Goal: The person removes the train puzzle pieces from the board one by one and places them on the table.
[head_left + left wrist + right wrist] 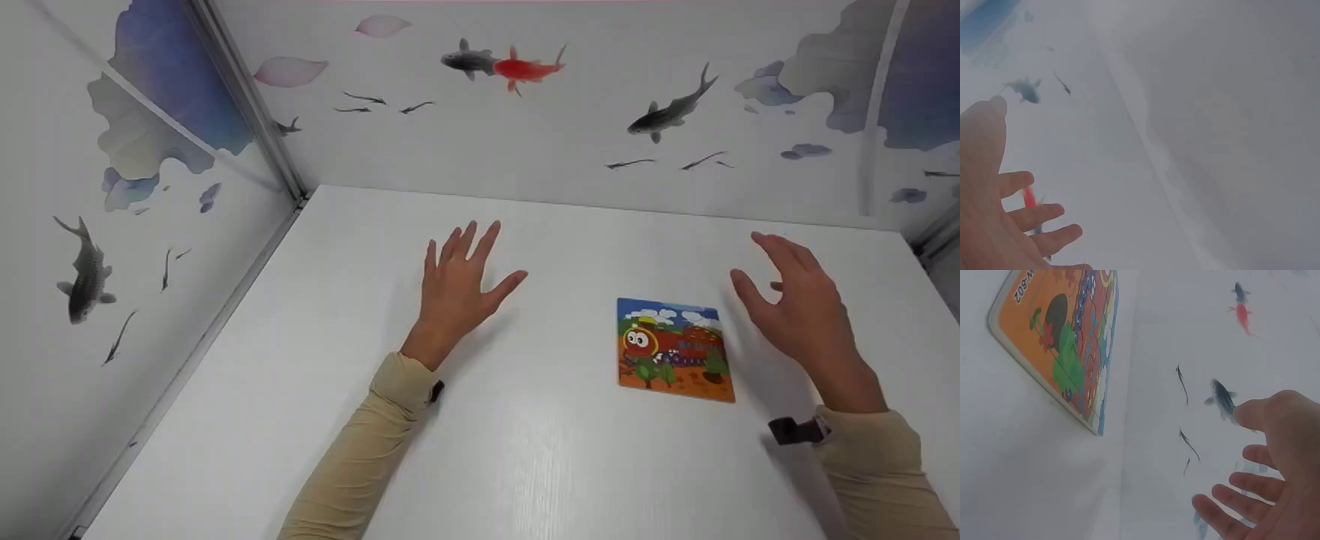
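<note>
Side panel (142, 255), far left: white, printed with 1 large grey fish, small dark fish and blue-violet leaf shapes. Left sleeve (356, 450): tan, wrinkled, with 1 black wrist fitting (436, 391) at the cuff. Left hand (456, 296): palm down over the white table (540, 450), 4 fingers spread, thumb out towards the right; well apart from the picture board. Back panel (510, 142): white, upright behind the table, 1 grey and red fish pair near its middle, 1 grey fish farther right. Picture board (673, 349): 1 piece, roughly square, flat on the table between the 2 hands, nearer the right; red train with 2 white eyes, clouds, orange ground; marking "W-802" legible in the right wrist view. Right hand (806, 315): just beside the board's right edge, apart from it, fingers loosely bent, thumb separated from them. Right sleeve (874, 457): tan, 1 black strap (796, 430) at the cuff.
</note>
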`<state>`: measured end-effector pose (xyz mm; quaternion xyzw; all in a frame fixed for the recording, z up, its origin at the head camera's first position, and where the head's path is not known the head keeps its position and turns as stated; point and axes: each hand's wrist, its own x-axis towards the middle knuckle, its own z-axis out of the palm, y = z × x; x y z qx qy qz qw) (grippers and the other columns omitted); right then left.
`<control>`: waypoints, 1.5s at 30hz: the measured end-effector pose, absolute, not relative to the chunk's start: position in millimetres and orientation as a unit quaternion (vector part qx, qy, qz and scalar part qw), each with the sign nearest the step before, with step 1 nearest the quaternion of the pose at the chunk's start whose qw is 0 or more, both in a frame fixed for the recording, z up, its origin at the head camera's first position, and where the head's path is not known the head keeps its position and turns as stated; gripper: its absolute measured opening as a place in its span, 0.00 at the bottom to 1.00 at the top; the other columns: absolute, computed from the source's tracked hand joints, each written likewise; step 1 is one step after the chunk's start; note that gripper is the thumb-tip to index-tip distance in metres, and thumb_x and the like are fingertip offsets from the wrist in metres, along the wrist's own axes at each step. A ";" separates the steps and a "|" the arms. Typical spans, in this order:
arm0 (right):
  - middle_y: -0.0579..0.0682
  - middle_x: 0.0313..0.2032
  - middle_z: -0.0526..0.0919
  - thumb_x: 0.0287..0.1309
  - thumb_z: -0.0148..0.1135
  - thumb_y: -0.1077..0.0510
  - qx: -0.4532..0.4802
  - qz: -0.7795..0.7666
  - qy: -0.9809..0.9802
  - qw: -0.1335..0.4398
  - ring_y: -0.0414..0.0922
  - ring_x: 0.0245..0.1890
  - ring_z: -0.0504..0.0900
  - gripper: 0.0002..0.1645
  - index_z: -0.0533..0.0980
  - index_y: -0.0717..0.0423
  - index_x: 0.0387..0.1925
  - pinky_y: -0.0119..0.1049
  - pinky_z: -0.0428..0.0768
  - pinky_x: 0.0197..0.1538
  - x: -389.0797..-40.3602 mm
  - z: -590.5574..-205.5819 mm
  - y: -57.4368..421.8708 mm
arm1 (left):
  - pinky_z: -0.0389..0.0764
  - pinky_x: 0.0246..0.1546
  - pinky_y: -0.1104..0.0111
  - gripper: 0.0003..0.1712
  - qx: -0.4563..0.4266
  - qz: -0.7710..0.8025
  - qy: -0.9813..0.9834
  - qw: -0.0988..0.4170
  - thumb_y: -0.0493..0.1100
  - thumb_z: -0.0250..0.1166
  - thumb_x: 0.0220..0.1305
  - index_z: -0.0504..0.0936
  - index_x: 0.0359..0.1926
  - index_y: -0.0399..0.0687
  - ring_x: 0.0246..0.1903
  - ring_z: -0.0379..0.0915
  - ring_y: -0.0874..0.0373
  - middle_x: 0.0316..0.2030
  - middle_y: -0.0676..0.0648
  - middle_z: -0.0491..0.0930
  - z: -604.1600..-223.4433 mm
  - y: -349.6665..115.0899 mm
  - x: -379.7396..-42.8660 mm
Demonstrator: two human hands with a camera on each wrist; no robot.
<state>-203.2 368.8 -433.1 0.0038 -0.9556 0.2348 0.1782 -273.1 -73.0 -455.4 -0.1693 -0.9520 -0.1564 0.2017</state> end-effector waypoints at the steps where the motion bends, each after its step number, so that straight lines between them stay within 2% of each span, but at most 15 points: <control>1: 0.66 0.78 0.68 0.78 0.62 0.43 0.008 0.242 -0.954 0.177 0.69 0.67 0.78 0.39 0.65 0.48 0.82 0.49 0.86 0.58 -203.2 -433.9 368.6 | 0.61 0.79 0.35 0.49 -0.178 -0.161 -0.948 0.207 0.79 0.56 0.73 0.64 0.84 0.61 0.80 0.65 0.40 0.79 0.40 0.70 -455.0 -70.4 -272.0; 5: 0.67 0.73 0.75 0.78 0.63 0.45 0.019 0.265 -0.951 0.156 0.67 0.63 0.83 0.38 0.67 0.51 0.81 0.46 0.86 0.55 -202.8 -437.0 368.9 | 0.69 0.77 0.42 0.46 -0.206 -0.179 -0.937 0.218 0.75 0.58 0.75 0.68 0.82 0.56 0.76 0.71 0.42 0.76 0.40 0.74 -453.4 -59.2 -266.9; 7: 0.69 0.70 0.77 0.79 0.63 0.46 0.024 0.268 -0.953 0.143 0.69 0.60 0.85 0.37 0.67 0.53 0.80 0.64 0.84 0.54 -202.8 -439.2 368.9 | 0.71 0.76 0.45 0.45 -0.216 -0.188 -0.934 0.215 0.73 0.59 0.76 0.69 0.82 0.55 0.75 0.72 0.43 0.75 0.40 0.75 -453.3 -53.0 -264.1; 12: 0.71 0.64 0.82 0.79 0.62 0.47 0.024 0.263 -0.958 0.110 0.71 0.57 0.85 0.33 0.71 0.56 0.76 0.69 0.86 0.52 -203.8 -446.3 370.3 | 0.74 0.74 0.48 0.43 -0.243 -0.207 -0.930 0.184 0.71 0.59 0.77 0.70 0.81 0.53 0.75 0.73 0.46 0.75 0.42 0.76 -453.7 -36.3 -255.0; 17: 0.71 0.61 0.83 0.79 0.62 0.48 0.024 0.263 -0.962 0.068 0.71 0.57 0.84 0.30 0.74 0.60 0.72 0.69 0.85 0.54 -206.2 -453.2 372.6 | 0.74 0.75 0.50 0.39 -0.274 -0.186 -0.932 0.148 0.69 0.60 0.78 0.75 0.77 0.52 0.74 0.74 0.48 0.75 0.44 0.76 -456.1 -21.1 -247.3; 22: 0.70 0.62 0.82 0.79 0.62 0.47 0.021 0.269 -0.963 0.017 0.71 0.59 0.83 0.29 0.77 0.62 0.69 0.63 0.88 0.54 -209.1 -458.6 374.5 | 0.75 0.75 0.51 0.34 -0.296 -0.163 -0.934 0.114 0.66 0.63 0.78 0.79 0.74 0.53 0.74 0.75 0.50 0.74 0.46 0.77 -458.2 -7.4 -243.6; 28: 0.72 0.64 0.80 0.79 0.62 0.47 0.009 0.271 -0.962 -0.042 0.71 0.62 0.80 0.29 0.77 0.64 0.68 0.60 0.88 0.56 -211.7 -463.5 375.4 | 0.77 0.73 0.56 0.36 -0.314 -0.168 -0.931 0.082 0.62 0.65 0.78 0.74 0.77 0.51 0.72 0.77 0.53 0.74 0.48 0.78 -460.9 14.2 -239.5; 32: 0.72 0.64 0.80 0.78 0.63 0.49 0.015 0.267 -0.962 -0.054 0.70 0.62 0.81 0.29 0.77 0.65 0.68 0.60 0.88 0.56 -212.5 -466.6 375.8 | 0.77 0.73 0.62 0.39 -0.332 -0.181 -0.925 0.043 0.61 0.65 0.78 0.69 0.81 0.49 0.72 0.76 0.56 0.74 0.49 0.77 -462.3 33.0 -233.9; 38: 0.72 0.61 0.81 0.76 0.65 0.52 0.021 0.267 -0.961 -0.060 0.70 0.60 0.81 0.27 0.78 0.66 0.67 0.58 0.88 0.55 -213.5 -468.5 377.9 | 0.77 0.71 0.68 0.40 -0.359 -0.196 -0.912 -0.018 0.60 0.64 0.79 0.66 0.82 0.50 0.72 0.76 0.58 0.73 0.49 0.77 -460.2 63.3 -227.8; 45: 0.72 0.62 0.81 0.76 0.65 0.54 0.022 0.274 -0.960 -0.058 0.69 0.61 0.80 0.27 0.77 0.65 0.68 0.62 0.86 0.59 -214.1 -468.5 376.6 | 0.76 0.70 0.72 0.40 -0.358 -0.221 -0.904 -0.072 0.59 0.61 0.81 0.62 0.84 0.51 0.70 0.75 0.61 0.75 0.49 0.75 -454.9 91.9 -231.1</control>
